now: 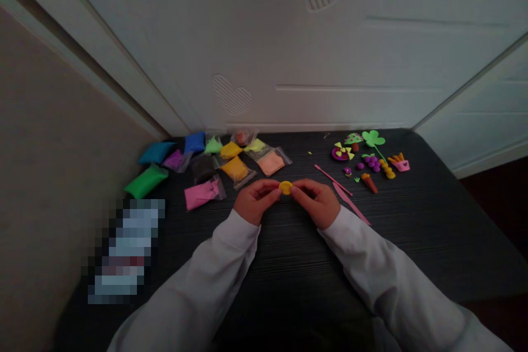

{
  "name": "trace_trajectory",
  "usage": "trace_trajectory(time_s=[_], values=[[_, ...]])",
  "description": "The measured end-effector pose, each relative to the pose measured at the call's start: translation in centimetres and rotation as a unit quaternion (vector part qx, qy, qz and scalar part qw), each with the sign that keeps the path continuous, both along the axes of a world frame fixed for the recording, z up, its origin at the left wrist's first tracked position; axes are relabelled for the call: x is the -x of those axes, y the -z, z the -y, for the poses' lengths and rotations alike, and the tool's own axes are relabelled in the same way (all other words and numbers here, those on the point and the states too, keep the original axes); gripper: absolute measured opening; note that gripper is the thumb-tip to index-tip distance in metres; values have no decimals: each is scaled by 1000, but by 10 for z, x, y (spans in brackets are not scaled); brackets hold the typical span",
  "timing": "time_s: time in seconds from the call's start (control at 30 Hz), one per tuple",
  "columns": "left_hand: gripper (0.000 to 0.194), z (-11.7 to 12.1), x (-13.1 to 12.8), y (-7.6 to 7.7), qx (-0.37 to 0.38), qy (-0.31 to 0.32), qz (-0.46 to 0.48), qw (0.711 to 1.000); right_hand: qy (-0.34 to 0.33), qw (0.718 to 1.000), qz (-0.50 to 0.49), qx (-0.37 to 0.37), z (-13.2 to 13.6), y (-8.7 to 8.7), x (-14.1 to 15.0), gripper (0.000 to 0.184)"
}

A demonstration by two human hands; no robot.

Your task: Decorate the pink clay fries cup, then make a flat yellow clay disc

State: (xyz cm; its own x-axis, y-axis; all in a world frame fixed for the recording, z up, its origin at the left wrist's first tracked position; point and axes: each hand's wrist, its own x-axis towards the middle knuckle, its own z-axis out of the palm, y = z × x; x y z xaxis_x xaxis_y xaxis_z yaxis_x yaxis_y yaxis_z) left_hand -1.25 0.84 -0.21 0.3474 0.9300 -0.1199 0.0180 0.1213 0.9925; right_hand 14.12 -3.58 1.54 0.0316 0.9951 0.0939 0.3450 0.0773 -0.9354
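Observation:
A small round, flattened piece of yellow modelling clay (286,188) is held between my two hands above the dark table. My left hand (256,201) pinches its left edge between thumb and fingers. On the opposite edge, my right hand (317,202) grips it the same way. Just right of my right hand lie two pink modelling tools, a thin stick (333,180) and a flat knife (350,203). Packets of clay sit beyond my left hand, the closest being an orange-yellow one (236,169) and a peach one (271,162).
More clay packets, including a pink (202,192) and a green one (146,181), spread over the table's left. Several small clay figures, among them a green flower (373,138) and purple grapes (372,163), stand back right. A blurred-out flat object (127,253) lies front left. A white panel (330,66) rises behind.

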Motion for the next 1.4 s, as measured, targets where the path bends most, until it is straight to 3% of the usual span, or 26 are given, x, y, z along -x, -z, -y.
trace_trajectory(time_s=[0.23, 0.43, 0.63, 0.87, 1.17, 1.4], values=[[27, 4, -1, -9, -57, 32, -91, 994, -10, 999, 41, -7, 5, -3, 1, 20], [17, 3, 0, -11, -133, 17, -82, 987, -12, 998, 52, -23, 7, -2, 4, 22], [17, 3, 0, -10, -116, 41, -45, 991, -26, 996, 80, -24, 7, -3, 2, 19], [13, 3, 0, -10, -119, 19, -52, 991, -37, 994, 92, -39, 8, -3, 1, 20], [18, 3, -1, -8, -93, 29, -15, 995, -12, 997, 70, -35, 6, -1, 0, 19], [16, 4, -1, -8, -116, 29, -67, 991, -2, 998, 48, -28, 7, -2, 0, 21]])
